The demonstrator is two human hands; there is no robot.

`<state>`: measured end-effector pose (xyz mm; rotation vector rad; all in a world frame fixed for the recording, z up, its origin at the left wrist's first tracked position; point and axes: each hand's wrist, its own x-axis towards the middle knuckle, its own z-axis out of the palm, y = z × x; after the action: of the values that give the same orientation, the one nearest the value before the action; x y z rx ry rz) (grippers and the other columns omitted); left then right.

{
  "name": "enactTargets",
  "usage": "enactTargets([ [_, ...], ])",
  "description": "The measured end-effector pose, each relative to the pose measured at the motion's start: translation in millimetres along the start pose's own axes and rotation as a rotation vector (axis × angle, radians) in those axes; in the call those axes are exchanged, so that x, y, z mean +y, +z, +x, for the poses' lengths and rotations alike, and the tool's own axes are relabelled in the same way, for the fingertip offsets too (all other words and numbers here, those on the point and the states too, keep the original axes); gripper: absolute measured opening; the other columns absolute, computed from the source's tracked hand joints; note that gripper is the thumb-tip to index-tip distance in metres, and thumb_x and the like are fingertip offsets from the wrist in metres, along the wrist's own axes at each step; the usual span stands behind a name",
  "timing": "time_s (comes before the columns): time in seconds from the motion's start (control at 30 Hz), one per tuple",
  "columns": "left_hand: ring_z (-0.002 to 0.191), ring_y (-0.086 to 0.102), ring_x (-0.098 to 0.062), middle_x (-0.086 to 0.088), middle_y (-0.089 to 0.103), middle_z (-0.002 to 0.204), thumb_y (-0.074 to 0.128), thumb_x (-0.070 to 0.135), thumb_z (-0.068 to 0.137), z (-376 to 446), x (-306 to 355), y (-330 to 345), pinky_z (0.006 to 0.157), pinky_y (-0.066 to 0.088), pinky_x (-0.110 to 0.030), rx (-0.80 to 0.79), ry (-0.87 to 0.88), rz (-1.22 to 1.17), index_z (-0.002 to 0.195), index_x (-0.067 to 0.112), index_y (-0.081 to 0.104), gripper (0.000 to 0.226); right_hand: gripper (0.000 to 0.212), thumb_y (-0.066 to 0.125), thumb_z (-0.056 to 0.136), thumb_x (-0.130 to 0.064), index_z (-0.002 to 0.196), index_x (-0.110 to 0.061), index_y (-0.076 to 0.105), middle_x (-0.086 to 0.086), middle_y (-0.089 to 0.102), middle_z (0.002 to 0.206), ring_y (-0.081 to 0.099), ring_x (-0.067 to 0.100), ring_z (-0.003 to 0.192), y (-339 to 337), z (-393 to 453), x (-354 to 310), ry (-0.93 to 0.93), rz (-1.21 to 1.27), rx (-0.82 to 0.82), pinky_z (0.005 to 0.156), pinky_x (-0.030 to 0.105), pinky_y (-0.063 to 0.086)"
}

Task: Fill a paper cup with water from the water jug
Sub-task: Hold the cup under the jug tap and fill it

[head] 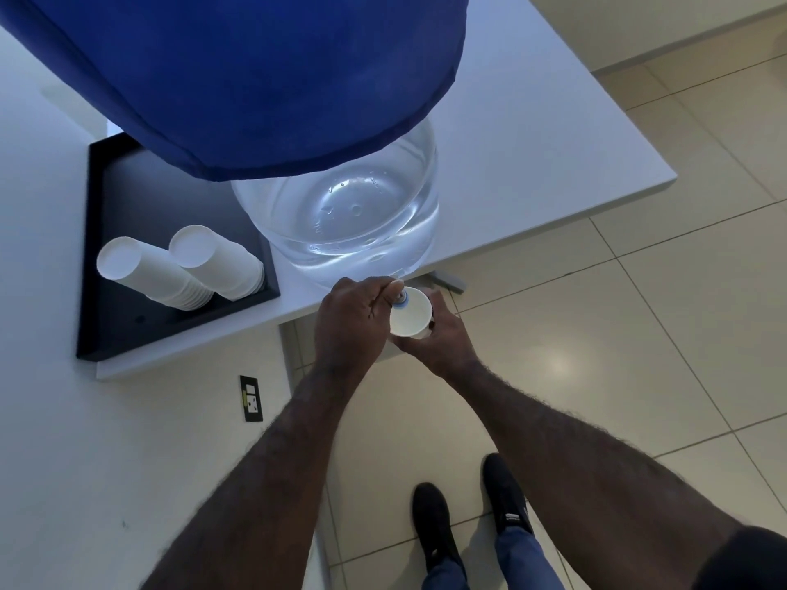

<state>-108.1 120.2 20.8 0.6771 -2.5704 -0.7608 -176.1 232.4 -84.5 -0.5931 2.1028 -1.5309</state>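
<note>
A clear water jug [340,215] stands near the front edge of a white table [532,134], its upper part under a blue cloth cover [238,74]. A small blue and white tap [401,299] sticks out from the jug's base past the table edge. My left hand [353,321] is closed on the tap. Just under the tap, my right hand [443,334] holds a white paper cup [412,313] from beneath, mouth up. I cannot tell whether water is running.
A black tray [127,198] left of the jug holds two stacks of white paper cups [179,266] lying on their sides. Beige floor tiles [639,313] lie below, with my dark shoes [468,525]. A black wall socket [251,398] sits under the table edge.
</note>
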Motion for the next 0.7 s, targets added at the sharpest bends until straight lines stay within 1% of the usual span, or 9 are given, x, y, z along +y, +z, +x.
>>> enactTargets([
  [0.1,0.076,0.068,-0.021,-0.006,0.079,0.088,0.064,0.032,0.094,4.3,-1.2,-1.8,0.066,0.053,-0.028,-0.017,-0.085,-0.069,0.101,0.014,0.077,0.024,0.068,0.087,0.068,-0.034,0.123,-0.033,0.048,-0.013,0.062,0.11,0.058,0.003,0.095,1.5,-2.2,0.3,0.005,-0.016,0.001,0.074,0.01,0.046],
  [0.2,0.074,0.067,-0.014,-0.002,0.08,0.091,0.063,0.034,0.094,7.5,-0.8,-2.6,0.066,0.049,-0.016,-0.018,-0.09,-0.071,0.1,0.014,0.078,0.026,0.068,0.087,0.067,-0.034,0.123,-0.035,0.048,-0.017,0.061,0.109,0.057,-0.004,0.095,2.6,-2.5,0.0,0.005,-0.019,0.006,0.074,0.008,0.046],
  [0.23,0.075,0.068,-0.015,-0.002,0.08,0.091,0.063,0.035,0.094,8.1,-0.6,-2.8,0.067,0.051,-0.017,-0.019,-0.085,-0.069,0.1,0.014,0.078,0.026,0.068,0.087,0.067,-0.034,0.123,-0.035,0.047,-0.018,0.061,0.108,0.056,-0.006,0.096,2.7,-2.5,-0.2,0.005,-0.022,0.005,0.074,0.007,0.046],
  [0.3,0.078,0.071,-0.018,-0.002,0.08,0.092,0.063,0.035,0.094,8.3,-1.0,-3.1,0.072,0.058,-0.027,-0.028,-0.095,-0.076,0.1,0.014,0.078,0.026,0.068,0.087,0.067,-0.034,0.123,-0.035,0.048,-0.02,0.06,0.107,0.055,-0.009,0.095,2.3,-2.9,0.6,0.014,-0.024,0.001,0.073,0.005,0.044],
  [0.33,0.079,0.071,-0.018,-0.002,0.08,0.092,0.063,0.036,0.094,8.3,-1.1,-3.6,0.073,0.058,-0.03,-0.033,-0.103,-0.077,0.101,0.015,0.078,0.026,0.068,0.087,0.067,-0.033,0.122,-0.036,0.048,-0.021,0.06,0.106,0.055,-0.01,0.095,2.1,-3.3,1.1,0.021,-0.018,0.002,0.072,0.005,0.044],
  [0.47,0.078,0.071,-0.019,-0.001,0.08,0.092,0.063,0.037,0.094,8.2,-1.4,-4.1,0.073,0.057,-0.03,-0.043,-0.112,-0.079,0.101,0.016,0.078,0.026,0.066,0.087,0.066,-0.034,0.12,-0.037,0.049,-0.021,0.062,0.106,0.056,-0.009,0.095,0.8,-4.1,1.1,0.025,-0.007,0.009,0.072,0.006,0.044],
  [0.57,0.076,0.07,-0.018,0.001,0.08,0.09,0.063,0.037,0.093,8.9,-1.1,-4.1,0.073,0.058,-0.033,-0.041,-0.135,-0.091,0.098,0.018,0.078,0.025,0.066,0.087,0.066,-0.034,0.12,-0.039,0.049,-0.022,0.061,0.105,0.056,-0.009,0.094,0.9,-3.2,-0.4,0.015,-0.009,0.019,0.072,0.006,0.043],
  [0.7,0.076,0.07,-0.019,-0.001,0.08,0.091,0.062,0.038,0.094,8.6,-0.5,-3.6,0.073,0.058,-0.033,-0.045,-0.143,-0.101,0.099,0.017,0.078,0.027,0.067,0.087,0.066,-0.035,0.121,-0.038,0.048,-0.021,0.06,0.107,0.056,-0.008,0.096,2.1,-2.6,-0.4,0.003,-0.013,0.019,0.076,0.013,0.048],
])
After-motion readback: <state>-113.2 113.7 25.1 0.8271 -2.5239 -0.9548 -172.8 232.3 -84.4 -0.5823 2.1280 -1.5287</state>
